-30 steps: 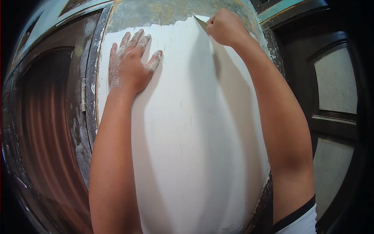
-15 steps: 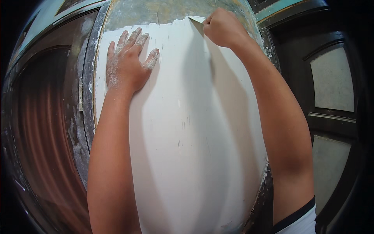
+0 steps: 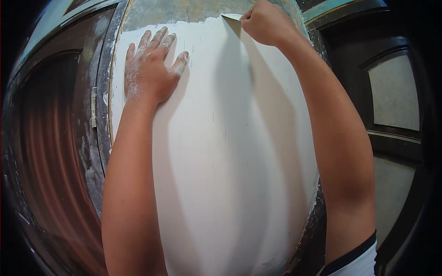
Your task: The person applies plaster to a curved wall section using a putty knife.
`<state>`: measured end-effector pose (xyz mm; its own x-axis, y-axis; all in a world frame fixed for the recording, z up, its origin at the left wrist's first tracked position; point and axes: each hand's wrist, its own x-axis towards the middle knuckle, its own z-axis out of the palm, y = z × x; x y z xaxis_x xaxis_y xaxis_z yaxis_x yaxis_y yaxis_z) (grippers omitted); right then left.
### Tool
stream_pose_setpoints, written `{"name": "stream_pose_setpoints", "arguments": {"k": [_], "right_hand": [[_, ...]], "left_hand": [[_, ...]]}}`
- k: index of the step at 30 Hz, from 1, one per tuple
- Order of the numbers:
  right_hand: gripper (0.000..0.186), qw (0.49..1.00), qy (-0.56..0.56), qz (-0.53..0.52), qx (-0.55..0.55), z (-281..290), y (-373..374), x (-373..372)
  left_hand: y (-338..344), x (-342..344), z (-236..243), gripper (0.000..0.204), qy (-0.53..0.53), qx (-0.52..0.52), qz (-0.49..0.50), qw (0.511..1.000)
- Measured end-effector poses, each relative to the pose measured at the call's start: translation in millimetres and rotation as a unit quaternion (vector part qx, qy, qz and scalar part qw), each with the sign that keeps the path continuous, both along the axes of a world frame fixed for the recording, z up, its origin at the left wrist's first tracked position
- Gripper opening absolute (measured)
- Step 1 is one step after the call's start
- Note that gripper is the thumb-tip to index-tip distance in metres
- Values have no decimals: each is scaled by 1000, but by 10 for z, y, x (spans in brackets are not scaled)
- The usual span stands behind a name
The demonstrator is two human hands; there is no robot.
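My left hand [image 3: 149, 69] lies flat against a wall panel coated in smooth white putty [image 3: 202, 138], its fingers spread and dusted with white powder. Higher up on the right, my right hand [image 3: 267, 24] is closed around a putty knife [image 3: 233, 24]. Only part of the thin metal blade shows; the handle is hidden in the fist. The blade's corner meets the ragged top edge of the white coat. Above that edge the wall is bare, mottled grey-green [image 3: 184, 10]. Shadows of the right arm and blade fall down the white surface.
On the left stands a dark wooden door [image 3: 50, 138] with a hinge [image 3: 94, 108] and a paint-smeared frame [image 3: 103, 69]. To the right is another dark door [image 3: 340, 41] with pale panels [image 3: 393, 94]. Pale green trim [image 3: 331, 18] runs along the upper right.
The whole view has shifted slightly, so wall and hands sit a little higher. The right hand with the putty knife stays at the coat's top edge; the left hand remains pressed on the panel.
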<state>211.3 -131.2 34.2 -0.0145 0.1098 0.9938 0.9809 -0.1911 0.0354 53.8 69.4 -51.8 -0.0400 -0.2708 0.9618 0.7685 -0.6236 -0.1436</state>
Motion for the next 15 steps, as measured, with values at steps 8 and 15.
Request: {"name": "stream_pose_setpoints", "arguments": {"k": [8, 15], "right_hand": [[24, 999, -21, -23, 19, 4, 107, 2], [24, 998, 37, -39, -15, -11, 66, -4]], "left_hand": [[-40, -19, -10, 58, -5, 0, 8, 1000], [-80, -29, -60, 57, 4, -7, 0, 1000]]}}
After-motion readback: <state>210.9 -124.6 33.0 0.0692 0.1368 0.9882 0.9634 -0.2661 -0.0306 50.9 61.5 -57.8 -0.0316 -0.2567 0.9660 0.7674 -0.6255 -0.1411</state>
